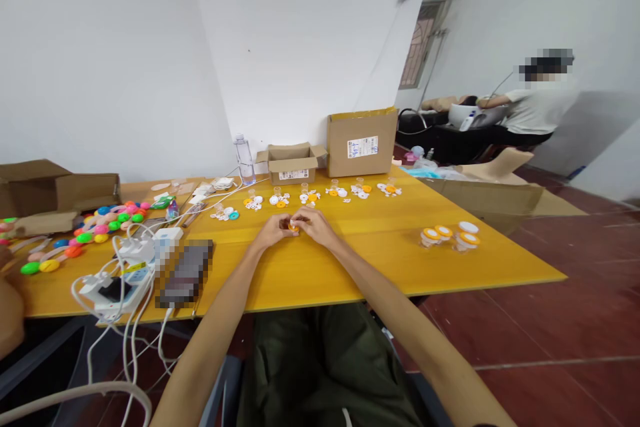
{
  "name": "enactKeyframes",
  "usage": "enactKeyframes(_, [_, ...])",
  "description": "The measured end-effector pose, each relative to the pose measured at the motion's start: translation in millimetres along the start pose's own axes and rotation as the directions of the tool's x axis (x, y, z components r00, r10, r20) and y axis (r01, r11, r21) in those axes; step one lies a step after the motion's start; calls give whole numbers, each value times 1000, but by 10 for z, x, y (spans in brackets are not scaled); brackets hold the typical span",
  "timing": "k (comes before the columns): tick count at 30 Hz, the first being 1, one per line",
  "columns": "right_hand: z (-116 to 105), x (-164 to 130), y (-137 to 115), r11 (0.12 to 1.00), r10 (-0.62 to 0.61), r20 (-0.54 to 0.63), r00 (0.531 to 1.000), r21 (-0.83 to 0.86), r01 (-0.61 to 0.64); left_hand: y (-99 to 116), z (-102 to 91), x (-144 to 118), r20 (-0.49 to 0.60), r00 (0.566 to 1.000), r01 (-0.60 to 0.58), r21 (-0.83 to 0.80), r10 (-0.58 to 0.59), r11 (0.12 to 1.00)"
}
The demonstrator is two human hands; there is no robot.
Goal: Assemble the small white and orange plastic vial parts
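My left hand [271,229] and my right hand [313,222] meet just above the middle of the table. Between them is a small orange and white round part [293,227], mostly covered by fingers. The left fingers curl around it, and the right fingertips pinch at its top. Beyond the hands, small piles of white and orange plastic parts [310,198] lie in a row, each beside a clear cup. One pile with a teal ring [233,215] is at the row's left end. Several capped clear pieces with orange rims [443,232] stand to the right.
A power strip [135,283] with tangled cables and a phone [186,273] lie at left, near colourful balls [84,238]. An open carton [293,161], a larger box [362,143] and a bottle [244,160] line the wall. Another person [535,107] sits at far right.
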State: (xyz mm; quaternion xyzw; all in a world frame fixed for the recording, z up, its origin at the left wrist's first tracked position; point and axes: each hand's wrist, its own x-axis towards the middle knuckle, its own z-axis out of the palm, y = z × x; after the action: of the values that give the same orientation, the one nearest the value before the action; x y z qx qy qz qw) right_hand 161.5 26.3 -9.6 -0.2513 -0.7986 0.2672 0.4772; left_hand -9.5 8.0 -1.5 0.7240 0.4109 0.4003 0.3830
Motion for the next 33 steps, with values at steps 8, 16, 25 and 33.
enactKeyframes(8, [6, -12, -11, 999, -14, -5, 1000, -36, 14, 19, 6, 0, 4, 1000, 2, -20, -2, 1000])
enactKeyframes(16, [-24, 14, 27, 993, 99, -147, 984, 74, -89, 0, -13, -10, -28, 999, 45, -39, -46, 998])
enactKeyframes(25, [12, 10, 111, 675, 491, 129, 862, 569, -470, 18, -35, 16, -236, 970, 4, -188, -49, 982])
enactKeyframes(33, [104, -5, 93, 493, 539, 157, 827, 738, -461, 19, 1, 19, -257, 966, -57, -209, 1, 976])
